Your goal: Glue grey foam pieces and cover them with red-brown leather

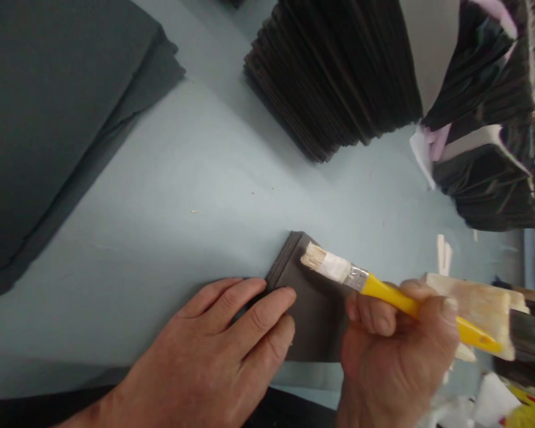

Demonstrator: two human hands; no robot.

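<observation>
My right hand (399, 351) grips a paintbrush (386, 291) by its yellow handle. White tape wraps the brush below the metal band, and its pale bristles are at the far corner of a small stack of dark fabric pieces (314, 315). Whether the bristles touch the cloth, I cannot tell. My left hand (223, 348) lies flat with fingers stretched out, its fingertips resting on the stack's left side. The stack's layered edges show at its far left, and its lower right part is hidden behind my right hand.
A tall stack of dark fabric (334, 71) stands at the back on the pale table (160, 178). Larger dark cloth (57, 107) lies at left. Bundled dark pieces (485, 172) are at right, and a pale yellowish block (477, 303) sits behind my right hand.
</observation>
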